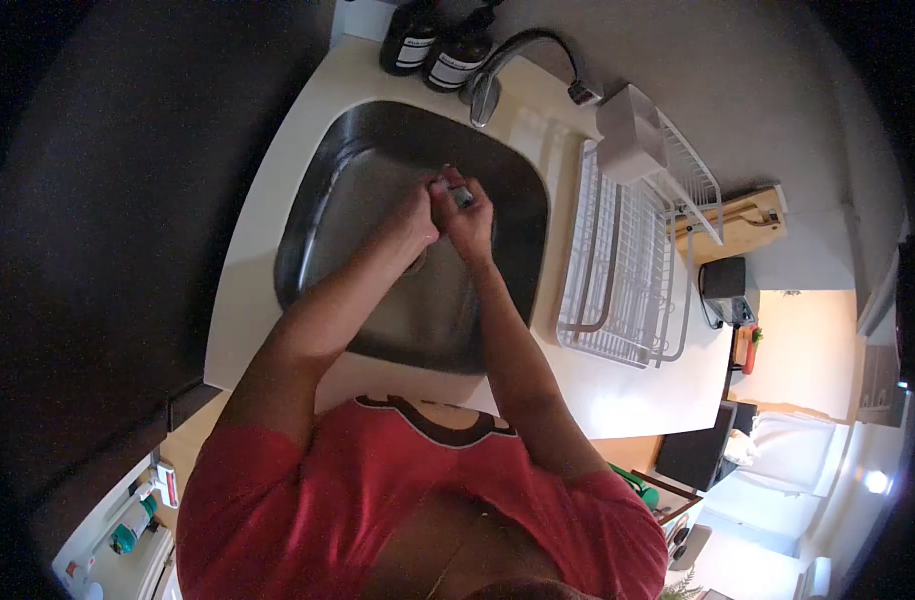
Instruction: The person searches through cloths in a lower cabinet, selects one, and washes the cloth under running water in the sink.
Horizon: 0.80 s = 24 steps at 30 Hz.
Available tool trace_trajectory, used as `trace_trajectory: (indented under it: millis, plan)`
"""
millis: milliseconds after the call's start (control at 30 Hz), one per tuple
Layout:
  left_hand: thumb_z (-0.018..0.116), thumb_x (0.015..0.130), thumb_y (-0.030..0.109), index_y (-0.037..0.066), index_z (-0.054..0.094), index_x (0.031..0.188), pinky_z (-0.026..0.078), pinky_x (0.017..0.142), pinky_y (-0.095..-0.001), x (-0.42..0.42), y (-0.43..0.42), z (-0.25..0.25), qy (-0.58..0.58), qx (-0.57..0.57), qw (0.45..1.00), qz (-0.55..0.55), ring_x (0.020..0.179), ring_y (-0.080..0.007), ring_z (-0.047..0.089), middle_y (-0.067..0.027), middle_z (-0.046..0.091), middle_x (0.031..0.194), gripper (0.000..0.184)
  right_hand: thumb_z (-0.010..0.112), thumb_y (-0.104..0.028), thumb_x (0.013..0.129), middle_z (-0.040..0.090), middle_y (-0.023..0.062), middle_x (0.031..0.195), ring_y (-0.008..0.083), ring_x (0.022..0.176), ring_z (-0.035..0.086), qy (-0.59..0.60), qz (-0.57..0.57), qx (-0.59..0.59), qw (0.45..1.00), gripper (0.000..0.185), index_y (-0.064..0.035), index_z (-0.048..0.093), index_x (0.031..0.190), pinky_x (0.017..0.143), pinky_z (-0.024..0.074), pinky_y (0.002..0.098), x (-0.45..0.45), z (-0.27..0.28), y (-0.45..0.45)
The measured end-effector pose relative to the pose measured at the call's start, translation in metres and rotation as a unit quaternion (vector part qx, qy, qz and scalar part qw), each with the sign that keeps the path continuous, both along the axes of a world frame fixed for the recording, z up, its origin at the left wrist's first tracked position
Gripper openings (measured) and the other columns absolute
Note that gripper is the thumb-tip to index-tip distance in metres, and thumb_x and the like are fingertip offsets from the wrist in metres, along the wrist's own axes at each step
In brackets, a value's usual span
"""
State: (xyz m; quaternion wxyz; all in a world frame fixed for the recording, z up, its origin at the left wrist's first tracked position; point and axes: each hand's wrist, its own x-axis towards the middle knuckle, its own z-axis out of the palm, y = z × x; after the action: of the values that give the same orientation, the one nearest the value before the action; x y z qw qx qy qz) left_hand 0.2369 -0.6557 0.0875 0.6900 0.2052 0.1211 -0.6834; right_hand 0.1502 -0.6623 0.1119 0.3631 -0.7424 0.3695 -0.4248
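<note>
Over the steel sink my two hands meet. My left hand has its fingers closed and touches the other hand near the fingertips. My right hand is curled around a small object that looks pale and partly dark; its kind is too small to tell. Whether my left fingers also grip it is hidden. Behind the sink stands a chrome faucet, its spout turned to the right, away from my hands.
Two dark pump bottles stand at the back left of the faucet. A white dish rack with a utensil holder is right of the sink. Farther right are wooden boards and a dark appliance.
</note>
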Motion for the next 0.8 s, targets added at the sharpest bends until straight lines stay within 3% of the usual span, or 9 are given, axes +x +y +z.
trace_trajectory:
  millis: [33, 167, 267, 333, 400, 567, 667, 700, 800]
  plan:
    - [0.054, 0.082, 0.020, 0.006, 0.057, 0.087, 0.047, 0.069, -0.0314, -0.004, 0.013, 0.025, 0.020, 0.040, 0.998, 0.039, 0.076, -0.0201, 0.058, -0.0037, 0.060, 0.083, 0.015, 0.057, -0.027, 0.083, 0.057, 0.0083, 0.102, 0.0169, 0.089, 0.054, -0.051, -0.015, 0.069, 0.996, 0.028, -0.0045, 0.054, 0.100, 0.080, 0.0423, 0.0298, 0.000, -0.004, 0.002]
    - [0.059, 0.078, 0.008, 0.003, 0.055, 0.085, 0.045, 0.072, -0.0306, -0.025, 0.025, 0.035, -0.452, 0.027, 0.876, 0.164, 0.078, -0.0226, 0.058, -0.0079, 0.060, 0.086, 0.010, 0.054, -0.023, 0.085, 0.058, 0.0076, 0.095, 0.0175, 0.089, 0.055, -0.330, -0.136, 0.293, 0.887, 0.018, -0.0081, 0.054, 0.095, 0.079, 0.0428, 0.0281, 0.005, 0.033, 0.026]
    - [0.059, 0.078, 0.011, 0.005, 0.056, 0.088, 0.045, 0.072, -0.0318, -0.031, 0.047, 0.075, -0.665, -0.099, 0.686, 0.280, 0.080, -0.0249, 0.058, -0.0102, 0.060, 0.087, 0.012, 0.048, -0.020, 0.087, 0.057, 0.0058, 0.088, 0.0155, 0.085, 0.054, -0.466, 0.014, 0.464, 0.753, 0.015, -0.0082, 0.054, 0.095, 0.076, 0.0429, 0.0261, -0.015, -0.015, -0.004]
    - [0.062, 0.073, 0.010, 0.009, 0.057, 0.090, 0.045, 0.072, -0.0342, -0.032, 0.048, 0.075, -0.730, -0.172, 0.605, 0.267, 0.082, -0.0255, 0.058, -0.0088, 0.060, 0.087, 0.018, 0.046, -0.018, 0.088, 0.057, 0.0055, 0.090, 0.0138, 0.085, 0.054, -0.483, 0.156, 0.466, 0.724, 0.017, -0.0062, 0.054, 0.098, 0.076, 0.0430, 0.0265, -0.014, 0.038, 0.018]
    - [0.064, 0.068, 0.008, 0.011, 0.058, 0.090, 0.044, 0.072, -0.0356, -0.024, 0.060, 0.099, -0.816, -0.239, 0.461, 0.255, 0.080, -0.0248, 0.057, -0.0063, 0.060, 0.087, 0.023, 0.047, -0.018, 0.088, 0.057, 0.0055, 0.093, 0.0137, 0.086, 0.054, -0.425, 0.231, 0.454, 0.748, 0.019, -0.0055, 0.054, 0.099, 0.078, 0.0426, 0.0266, -0.013, 0.060, 0.020]
    - [0.068, 0.062, 0.014, 0.018, 0.063, 0.086, 0.045, 0.075, -0.0349, -0.026, 0.075, 0.099, -0.817, -0.401, 0.348, 0.228, 0.078, -0.0188, 0.056, 0.0009, 0.059, 0.081, 0.025, 0.048, -0.018, 0.088, 0.056, 0.0055, 0.100, 0.0137, 0.089, 0.053, -0.140, 0.339, 0.365, 0.856, 0.022, -0.0037, 0.053, 0.103, 0.082, 0.0418, 0.0270, -0.020, 0.101, 0.022]
    - [0.063, 0.066, 0.020, 0.019, 0.063, 0.085, 0.045, 0.075, -0.0338, -0.033, 0.086, 0.086, -0.830, -0.398, 0.298, 0.254, 0.078, -0.0179, 0.056, 0.0023, 0.059, 0.079, 0.019, 0.048, -0.019, 0.088, 0.055, 0.0055, 0.104, 0.0137, 0.090, 0.052, -0.031, 0.360, 0.398, 0.843, 0.024, -0.0026, 0.053, 0.106, 0.084, 0.0412, 0.0273, -0.019, 0.117, 0.021]
    - [0.061, 0.066, 0.021, 0.019, 0.063, 0.085, 0.045, 0.075, -0.0337, -0.031, 0.090, 0.087, -0.847, -0.414, 0.243, 0.229, 0.078, -0.0177, 0.056, 0.0025, 0.058, 0.079, 0.019, 0.048, -0.019, 0.087, 0.055, 0.0055, 0.105, 0.0137, 0.091, 0.052, 0.001, 0.356, 0.433, 0.828, 0.025, -0.0023, 0.053, 0.106, 0.085, 0.0411, 0.0274, -0.019, 0.119, 0.022]
    - [0.057, 0.067, 0.024, 0.019, 0.062, 0.084, 0.045, 0.075, -0.0331, -0.028, 0.098, 0.085, -0.875, -0.440, 0.112, 0.165, 0.078, -0.0172, 0.056, 0.0028, 0.057, 0.077, 0.018, 0.049, -0.016, 0.086, 0.051, 0.0013, 0.082, 0.0046, 0.069, 0.044, 0.111, 0.350, 0.532, 0.763, 0.020, -0.0032, 0.055, 0.100, 0.062, 0.0362, 0.0197, -0.009, 0.112, 0.017]
